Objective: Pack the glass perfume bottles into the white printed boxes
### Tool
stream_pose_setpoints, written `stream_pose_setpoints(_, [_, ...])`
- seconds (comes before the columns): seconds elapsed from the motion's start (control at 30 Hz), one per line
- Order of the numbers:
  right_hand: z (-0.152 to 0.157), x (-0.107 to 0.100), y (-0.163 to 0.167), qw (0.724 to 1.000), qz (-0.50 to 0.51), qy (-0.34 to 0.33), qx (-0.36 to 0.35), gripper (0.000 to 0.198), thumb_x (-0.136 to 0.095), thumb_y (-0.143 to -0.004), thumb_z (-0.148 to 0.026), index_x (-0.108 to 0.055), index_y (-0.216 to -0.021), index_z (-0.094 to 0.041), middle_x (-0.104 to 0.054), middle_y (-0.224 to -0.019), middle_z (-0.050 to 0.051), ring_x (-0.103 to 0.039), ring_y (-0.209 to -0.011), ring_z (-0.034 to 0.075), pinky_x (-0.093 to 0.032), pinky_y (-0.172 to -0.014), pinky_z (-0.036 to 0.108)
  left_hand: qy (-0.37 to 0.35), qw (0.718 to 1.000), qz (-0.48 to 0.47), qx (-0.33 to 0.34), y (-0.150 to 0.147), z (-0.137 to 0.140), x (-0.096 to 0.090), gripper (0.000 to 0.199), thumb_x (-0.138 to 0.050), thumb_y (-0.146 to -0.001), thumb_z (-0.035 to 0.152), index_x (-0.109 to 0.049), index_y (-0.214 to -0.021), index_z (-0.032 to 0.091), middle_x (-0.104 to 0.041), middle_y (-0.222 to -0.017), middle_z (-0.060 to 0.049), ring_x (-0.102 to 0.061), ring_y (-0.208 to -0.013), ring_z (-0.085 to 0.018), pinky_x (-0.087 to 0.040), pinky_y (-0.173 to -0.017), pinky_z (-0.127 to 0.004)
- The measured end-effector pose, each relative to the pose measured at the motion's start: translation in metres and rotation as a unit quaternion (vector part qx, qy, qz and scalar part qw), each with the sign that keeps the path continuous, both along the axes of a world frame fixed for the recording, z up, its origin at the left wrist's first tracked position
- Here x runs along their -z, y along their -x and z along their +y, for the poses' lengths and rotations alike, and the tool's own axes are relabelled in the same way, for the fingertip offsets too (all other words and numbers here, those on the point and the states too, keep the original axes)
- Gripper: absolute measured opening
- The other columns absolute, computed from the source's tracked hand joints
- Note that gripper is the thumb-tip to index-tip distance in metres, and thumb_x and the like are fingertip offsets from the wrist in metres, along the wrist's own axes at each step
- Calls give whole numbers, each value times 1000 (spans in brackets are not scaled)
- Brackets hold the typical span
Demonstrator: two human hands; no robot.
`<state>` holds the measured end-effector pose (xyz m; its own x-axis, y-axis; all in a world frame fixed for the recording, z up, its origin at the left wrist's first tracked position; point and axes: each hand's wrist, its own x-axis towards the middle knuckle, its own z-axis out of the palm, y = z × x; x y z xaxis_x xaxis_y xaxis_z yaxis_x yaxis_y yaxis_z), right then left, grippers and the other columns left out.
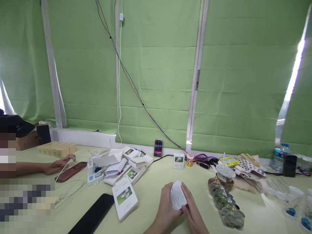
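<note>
Between my two hands, just above the table, is a round white thing with lines of small print [177, 195]; whether it is a lid or a flat tin I cannot tell. My left hand [165, 201] wraps its left side. On the other side, my right hand [192, 205] presses its fingers along the edge, with the thumb low on the printed face. A clear-wrapped row of round, greenish containers [225, 204] lies to the right of my hands. To their left, a white box with a flower picture [125, 197] rests on the table.
White cartons [117, 167] lie piled beside a power strip [94, 174]. A black slab-like thing [94, 214] lies front left. At left, another person's hand [57, 165] is near a red phone [70, 172]. A lidded cup [225, 172] and water bottle [282, 157] stand right.
</note>
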<state>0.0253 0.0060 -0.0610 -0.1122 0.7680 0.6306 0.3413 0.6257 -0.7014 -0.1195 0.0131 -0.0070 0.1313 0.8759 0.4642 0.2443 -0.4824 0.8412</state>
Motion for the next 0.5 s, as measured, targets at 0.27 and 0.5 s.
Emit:
stream_pose_setpoints(0.27, [-3, 0, 2, 999, 3, 36, 3, 56, -37, -91, -55, -35, -142, -33, -25, -155, 0, -23, -142, 27, -29, -112, 43, 32, 996, -52, 66, 4, 4, 4, 69, -77, -56, 23, -50, -120, 19, -56, -119, -11, -51, -112, -32, -41, -97, -42])
stream_pose_setpoints(0.5, [-8, -8, 7, 981, 185, 41, -32, 62, -33, -91, -57, -24, -146, -28, -32, -153, 6, -28, -140, 26, -29, -111, 45, 223, 901, -270, 257, 8, 16, 14, 67, -73, -68, 52, -55, -123, 18, -59, -128, -13, -50, -121, -33, -36, -102, -40])
